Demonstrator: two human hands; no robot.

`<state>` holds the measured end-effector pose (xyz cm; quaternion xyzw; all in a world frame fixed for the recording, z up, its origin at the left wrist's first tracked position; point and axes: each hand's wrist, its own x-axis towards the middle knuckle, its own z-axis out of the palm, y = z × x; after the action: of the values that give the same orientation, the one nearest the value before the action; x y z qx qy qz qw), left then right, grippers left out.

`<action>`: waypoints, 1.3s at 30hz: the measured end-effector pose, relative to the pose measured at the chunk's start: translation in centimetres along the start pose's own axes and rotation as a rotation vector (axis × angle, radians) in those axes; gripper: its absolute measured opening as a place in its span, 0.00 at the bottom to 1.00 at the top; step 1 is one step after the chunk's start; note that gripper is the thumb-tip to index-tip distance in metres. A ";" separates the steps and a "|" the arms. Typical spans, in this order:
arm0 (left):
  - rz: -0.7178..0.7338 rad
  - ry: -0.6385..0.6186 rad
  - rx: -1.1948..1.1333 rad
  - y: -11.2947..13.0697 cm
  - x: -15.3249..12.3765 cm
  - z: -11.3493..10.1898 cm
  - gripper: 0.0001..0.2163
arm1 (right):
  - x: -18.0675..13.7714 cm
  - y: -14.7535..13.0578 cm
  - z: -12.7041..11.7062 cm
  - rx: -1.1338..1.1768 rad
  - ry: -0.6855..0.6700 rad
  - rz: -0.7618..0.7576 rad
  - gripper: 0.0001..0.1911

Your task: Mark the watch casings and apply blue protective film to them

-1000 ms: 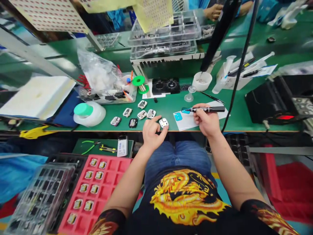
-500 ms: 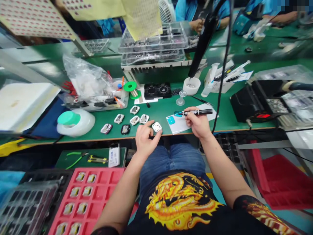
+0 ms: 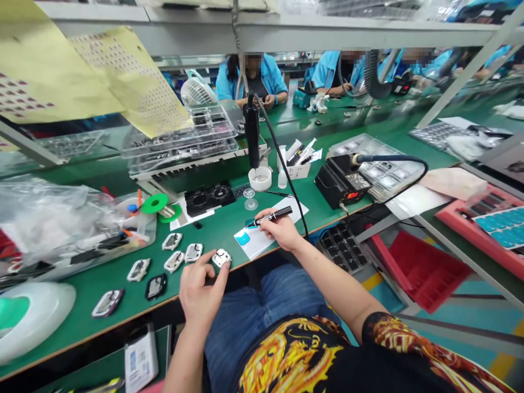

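Note:
My left hand grips a white watch case between thumb and index finger at the bench's front edge. The case lies with small metal and dark parts facing up. In my right hand is a black marker pen, slanted with its tip end to the left. A blue film piece is at the tip; whether it sticks to the tip I cannot tell. Under that hand lies a white sheet bearing another blue film piece. Several more watch cases, including a white one and a black one, lie left of my left hand.
An electric screwdriver hangs over a white cup. A solder spool, a black fixture and a black soldering station stand behind. At left is a white bottle. Co-workers in blue sit across the bench.
The view has swung to the right and up, so the bench things sit further left and lower. Both hands keep their holds on the watch case and the marker pen.

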<state>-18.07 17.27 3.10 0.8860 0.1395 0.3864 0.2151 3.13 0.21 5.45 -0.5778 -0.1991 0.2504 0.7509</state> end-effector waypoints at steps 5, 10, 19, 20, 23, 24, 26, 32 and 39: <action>0.006 0.014 0.001 -0.4 -0.3 0.1 0.20 | -0.2 -0.2 0.1 -0.013 0.000 -0.008 0.16; -0.011 0.026 0.007 -0.4 -0.3 0.4 0.20 | -0.2 -0.3 0.1 -0.022 0.004 -0.002 0.16; -0.083 0.061 0.024 -0.1 -0.1 0.6 0.20 | -0.2 -0.2 0.1 -0.031 0.004 0.010 0.15; -0.085 0.064 0.025 -0.1 -0.1 0.6 0.20 | -0.2 -0.3 0.1 -0.027 0.006 0.011 0.15; -0.108 0.067 0.022 0.1 0.0 0.5 0.19 | -0.2 -0.3 0.2 -0.016 0.009 0.013 0.16; -0.120 0.065 0.023 0.2 0.1 0.5 0.19 | -0.2 -0.4 0.2 -0.013 0.008 0.014 0.16; -0.142 0.058 0.031 0.2 0.2 0.5 0.19 | -0.3 -0.4 0.2 -0.008 0.007 0.014 0.15; -0.131 0.040 0.045 0.0 0.2 0.3 0.19 | -0.3 -0.4 0.1 -0.012 0.001 0.015 0.15; -0.130 0.016 0.038 0.1 0.3 0.3 0.20 | -0.3 0.1 -0.1 -0.017 -0.007 0.008 0.15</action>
<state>-17.63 17.24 3.20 0.8760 0.2057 0.3758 0.2217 2.95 -0.04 5.34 -0.5840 -0.2013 0.2537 0.7444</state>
